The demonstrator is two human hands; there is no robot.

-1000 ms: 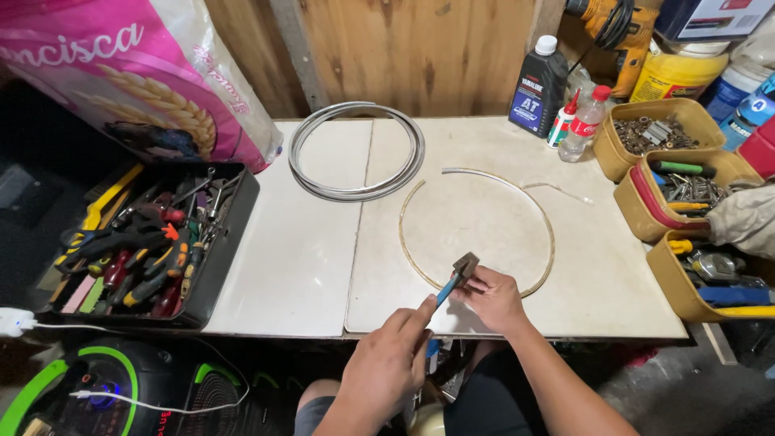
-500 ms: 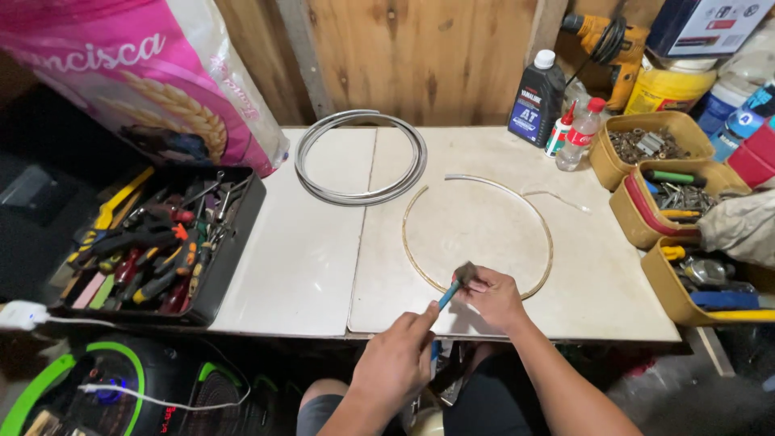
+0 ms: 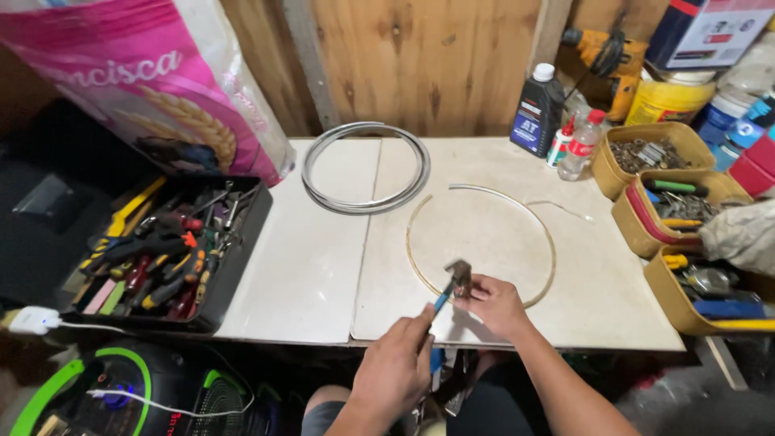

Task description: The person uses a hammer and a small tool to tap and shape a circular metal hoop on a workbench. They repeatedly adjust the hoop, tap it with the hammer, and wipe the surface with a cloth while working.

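Observation:
A thin wire ring (image 3: 549,242) lies bent into a circle on the white table top (image 3: 307,258). My left hand (image 3: 395,367) grips blue-handled pliers (image 3: 449,287) whose jaws sit at the ring's near edge. My right hand (image 3: 496,305) pinches the wire right beside the jaws, at the table's front edge. A loose wire end (image 3: 561,207) trails off the ring's far right side.
A grey coil of cable (image 3: 365,165) lies at the back. A black tray of hand tools (image 3: 165,254) sits at the left, under a pink sack (image 3: 153,81). Yellow bins of screws and tools (image 3: 674,206) line the right. A dark oil bottle (image 3: 539,109) stands behind.
Both hands and the pliers dipped toward the table's front edge, then came back up to the ring's near edge. The ring itself has stayed put.

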